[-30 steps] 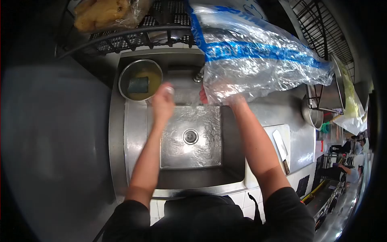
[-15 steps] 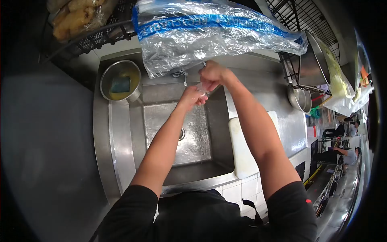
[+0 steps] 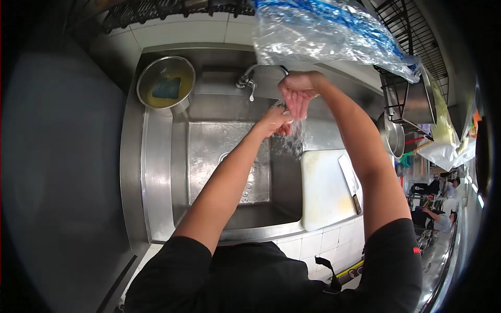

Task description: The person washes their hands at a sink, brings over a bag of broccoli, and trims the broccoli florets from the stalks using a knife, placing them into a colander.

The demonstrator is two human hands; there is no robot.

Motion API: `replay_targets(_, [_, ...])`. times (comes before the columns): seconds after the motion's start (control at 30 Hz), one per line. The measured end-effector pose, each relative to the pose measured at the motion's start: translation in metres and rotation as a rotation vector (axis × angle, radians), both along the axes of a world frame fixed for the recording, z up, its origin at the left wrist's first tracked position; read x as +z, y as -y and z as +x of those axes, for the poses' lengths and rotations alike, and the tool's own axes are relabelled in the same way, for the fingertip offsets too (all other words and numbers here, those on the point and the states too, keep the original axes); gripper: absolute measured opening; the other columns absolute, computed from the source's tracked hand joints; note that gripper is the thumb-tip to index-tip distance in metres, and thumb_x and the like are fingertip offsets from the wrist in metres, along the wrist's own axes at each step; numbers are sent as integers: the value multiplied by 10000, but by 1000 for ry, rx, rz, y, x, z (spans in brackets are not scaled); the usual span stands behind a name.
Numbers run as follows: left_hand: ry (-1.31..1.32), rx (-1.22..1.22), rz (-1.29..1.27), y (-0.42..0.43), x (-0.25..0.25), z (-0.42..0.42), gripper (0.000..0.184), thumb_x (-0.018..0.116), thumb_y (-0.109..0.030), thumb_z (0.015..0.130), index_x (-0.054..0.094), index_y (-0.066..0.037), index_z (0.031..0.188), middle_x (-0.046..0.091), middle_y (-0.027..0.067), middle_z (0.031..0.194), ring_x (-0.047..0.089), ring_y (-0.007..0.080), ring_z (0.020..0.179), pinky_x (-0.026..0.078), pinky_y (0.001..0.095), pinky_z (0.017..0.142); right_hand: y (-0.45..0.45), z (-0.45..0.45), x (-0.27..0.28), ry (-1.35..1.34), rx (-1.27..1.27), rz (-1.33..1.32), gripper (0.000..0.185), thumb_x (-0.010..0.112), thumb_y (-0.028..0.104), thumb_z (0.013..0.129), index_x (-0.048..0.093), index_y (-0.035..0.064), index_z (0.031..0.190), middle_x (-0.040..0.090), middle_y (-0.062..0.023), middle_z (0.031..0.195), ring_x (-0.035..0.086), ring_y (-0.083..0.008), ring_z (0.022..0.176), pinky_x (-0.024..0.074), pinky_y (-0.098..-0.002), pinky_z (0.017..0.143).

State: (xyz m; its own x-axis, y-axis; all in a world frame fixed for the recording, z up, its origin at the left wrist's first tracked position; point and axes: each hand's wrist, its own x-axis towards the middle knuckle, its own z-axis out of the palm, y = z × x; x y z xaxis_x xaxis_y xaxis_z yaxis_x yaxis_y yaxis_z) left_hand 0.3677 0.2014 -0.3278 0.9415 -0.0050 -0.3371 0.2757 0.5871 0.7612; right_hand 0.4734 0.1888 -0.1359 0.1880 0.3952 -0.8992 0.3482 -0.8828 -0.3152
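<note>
Over the back right of the metal sink (image 3: 229,172), water splashes around both hands. My left hand (image 3: 275,123) has its fingers curled, with a small whitish patch at the fingertips that I cannot make out. Just above and to its right hangs my right hand (image 3: 300,96), wrist bent, fingers extended downward and apart, wet. The faucet (image 3: 244,81) stands behind them; its curved spout runs toward my right hand. Water (image 3: 293,141) falls beside my left hand toward the sink's right edge.
A steel bowl (image 3: 184,65) with yellowish liquid and a green sponge (image 3: 167,88) stands at the back left. On the right lie a white cutting board (image 3: 323,190) and a knife (image 3: 348,175). A clear plastic bag (image 3: 323,36) hangs above. Two people are far right.
My hands were apart a second ago, then came together; now my right hand's fingers point down above my left. The view has shifted, and the bag appears higher and to the right than half a second ago.
</note>
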Motion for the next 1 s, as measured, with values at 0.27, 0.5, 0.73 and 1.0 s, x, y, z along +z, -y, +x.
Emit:
replay_targets(0.27, [49, 9, 19, -1, -12, -41, 155, 602, -131, 911, 625, 0, 992, 688, 118, 844, 680, 199, 643, 569, 307, 589, -6, -11, -15, -315, -89, 49, 438, 451, 229, 929, 633, -155, 826, 658, -379, 907, 694, -483, 852, 600, -540, 784])
replay_targets(0.5, [-129, 84, -121, -23, -56, -95, 257, 682, -90, 805, 603, -59, 1048, 628, 72, 877, 628, 160, 759, 450, 270, 567, -28, -57, -37, -607, -232, 170, 463, 452, 256, 982, 641, -129, 807, 662, -377, 917, 691, -490, 897, 592, -542, 829])
replay_targets(0.73, [-256, 290, -322, -53, -137, -148, 172, 653, -105, 782, 609, -70, 945, 514, 13, 701, 483, 133, 610, 436, 325, 572, -59, -92, -49, -721, -363, 385, 514, 394, 312, 1050, 638, -98, 859, 681, -325, 940, 695, -456, 939, 591, -500, 866])
replay_targets(1.0, [-613, 561, -115, -93, -146, -200, 190, 576, -226, 958, 574, -36, 970, 528, 43, 641, 469, 153, 520, 455, 352, 519, -74, -114, -54, -708, -575, 629, 531, 339, 330, 1074, 569, -142, 995, 662, -353, 942, 700, -440, 924, 611, -478, 829])
